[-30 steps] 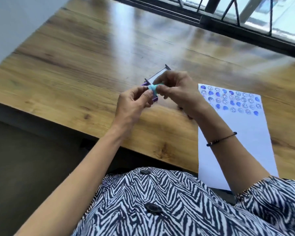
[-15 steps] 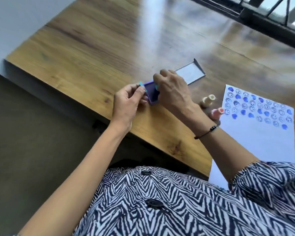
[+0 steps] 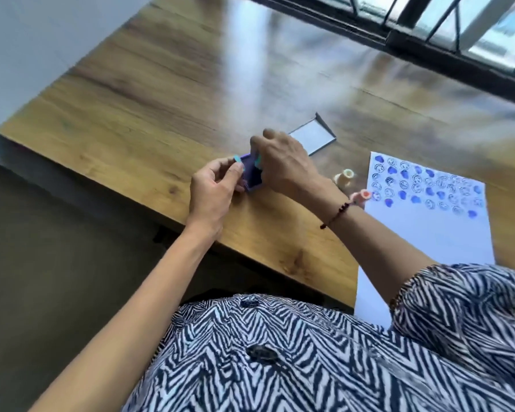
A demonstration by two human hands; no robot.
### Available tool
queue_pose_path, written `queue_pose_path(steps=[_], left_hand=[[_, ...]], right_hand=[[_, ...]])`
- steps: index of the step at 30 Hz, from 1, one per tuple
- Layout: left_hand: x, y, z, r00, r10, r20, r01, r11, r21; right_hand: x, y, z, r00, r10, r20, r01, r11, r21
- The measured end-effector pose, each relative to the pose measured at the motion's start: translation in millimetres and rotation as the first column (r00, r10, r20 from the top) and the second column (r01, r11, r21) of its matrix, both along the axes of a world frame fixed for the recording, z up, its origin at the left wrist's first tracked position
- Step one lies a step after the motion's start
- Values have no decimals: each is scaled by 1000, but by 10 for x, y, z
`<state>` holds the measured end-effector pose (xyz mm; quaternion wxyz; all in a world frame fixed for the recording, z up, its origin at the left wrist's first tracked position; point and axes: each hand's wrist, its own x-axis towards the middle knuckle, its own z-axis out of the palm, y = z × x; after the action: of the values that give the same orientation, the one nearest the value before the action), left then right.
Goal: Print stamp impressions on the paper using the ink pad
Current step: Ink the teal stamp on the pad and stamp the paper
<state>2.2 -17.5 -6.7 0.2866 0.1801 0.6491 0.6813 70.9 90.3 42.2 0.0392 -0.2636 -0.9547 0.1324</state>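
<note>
A purple ink pad (image 3: pixel 252 178) lies open on the wooden table (image 3: pixel 167 93) near its front edge. My right hand (image 3: pixel 283 165) is over the pad, fingers pinched on a small teal stamp (image 3: pixel 257 160) that touches the pad. Just left of the pad, my left hand (image 3: pixel 213 191) pinches a small teal cap (image 3: pixel 237 159). The white paper (image 3: pixel 434 233) lies to the right, its top part covered with rows of blue stamp marks.
The pad's clear lid (image 3: pixel 312 135) lies open behind my right hand. A cream stamp (image 3: pixel 346 176) and a pink stamp (image 3: pixel 360 197) lie between my right wrist and the paper. A dark window frame (image 3: pixel 428 52) runs along the table's far side.
The hands pulled the teal stamp and its cap apart. My right hand brought the stamp down onto the ink pad; my left hand stayed beside it with the cap. The camera swung left.
</note>
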Motion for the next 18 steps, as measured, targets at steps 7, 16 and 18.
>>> queue_pose_path(steps=[7,16,18], left_hand=[[364,146,245,979,-158,-126,168,983,74],[1486,433,372,413,-760,-502,792,572,-215],[1574,491,335,288,-795,-533,797,508,-327]], right_hand=[[731,169,355,727,-485,-486,329,868,-373],[2106,465,-20,511,-829,-226,678,550,-488],[2112,483,-47,606,-771,-199,699,634,-330]])
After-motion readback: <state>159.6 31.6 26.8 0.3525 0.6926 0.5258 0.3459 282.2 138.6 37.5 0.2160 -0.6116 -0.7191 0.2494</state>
